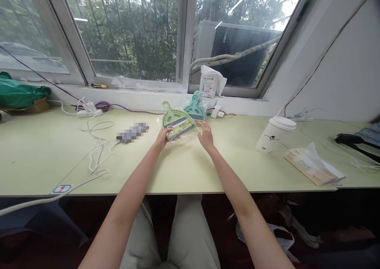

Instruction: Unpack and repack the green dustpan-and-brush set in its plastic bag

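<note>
A light green dustpan and brush set (175, 116) in clear plastic wrap is held tilted above the table. My left hand (162, 139) grips its lower left corner, thumb over the printed label. At the package's right edge is my right hand (206, 135), its thumb and fingers apart; the fingertips reach the corner of the wrap, and I cannot tell whether they press on it. Just behind, a teal dustpan set (195, 108), also wrapped in plastic, leans near the window sill, partly hidden by the green one.
On the right stand a white lidded cup (274, 134) and a tissue pack (313, 164). Left of my hands lie a blurred-out object (132, 132), white cables (96, 154) and a power strip (89, 109). A white package (209, 82) and a yellow-black tool (99, 86) rest on the sill.
</note>
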`<action>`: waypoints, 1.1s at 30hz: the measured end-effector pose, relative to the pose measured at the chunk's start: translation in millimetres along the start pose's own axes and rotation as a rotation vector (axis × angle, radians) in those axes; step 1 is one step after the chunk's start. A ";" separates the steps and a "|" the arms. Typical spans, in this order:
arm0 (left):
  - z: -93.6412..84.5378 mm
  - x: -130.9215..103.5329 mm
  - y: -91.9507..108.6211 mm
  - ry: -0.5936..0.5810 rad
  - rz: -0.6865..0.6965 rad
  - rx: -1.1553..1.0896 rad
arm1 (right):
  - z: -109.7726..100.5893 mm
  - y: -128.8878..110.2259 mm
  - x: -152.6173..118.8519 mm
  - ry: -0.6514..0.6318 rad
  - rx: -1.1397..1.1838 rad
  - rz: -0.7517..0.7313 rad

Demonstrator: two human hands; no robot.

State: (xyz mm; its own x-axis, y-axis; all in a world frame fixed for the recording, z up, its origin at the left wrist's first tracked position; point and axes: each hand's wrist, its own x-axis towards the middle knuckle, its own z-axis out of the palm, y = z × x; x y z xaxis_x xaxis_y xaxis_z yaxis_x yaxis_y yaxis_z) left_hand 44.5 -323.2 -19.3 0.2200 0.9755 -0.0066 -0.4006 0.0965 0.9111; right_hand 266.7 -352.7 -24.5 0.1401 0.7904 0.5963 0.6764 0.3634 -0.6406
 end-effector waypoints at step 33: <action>-15.5 -5.4 -3.0 -0.323 -0.115 0.241 | 12.9 14.1 -7.3 0.087 -0.180 -0.190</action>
State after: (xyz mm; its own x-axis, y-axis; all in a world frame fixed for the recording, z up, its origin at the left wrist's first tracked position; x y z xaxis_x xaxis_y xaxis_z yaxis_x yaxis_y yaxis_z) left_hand 30.7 -325.7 -28.3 0.5339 0.8453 -0.0190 -0.1466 0.1146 0.9825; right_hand 265.9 -347.0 -44.2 0.0547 0.6679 0.7422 0.8131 0.4017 -0.4214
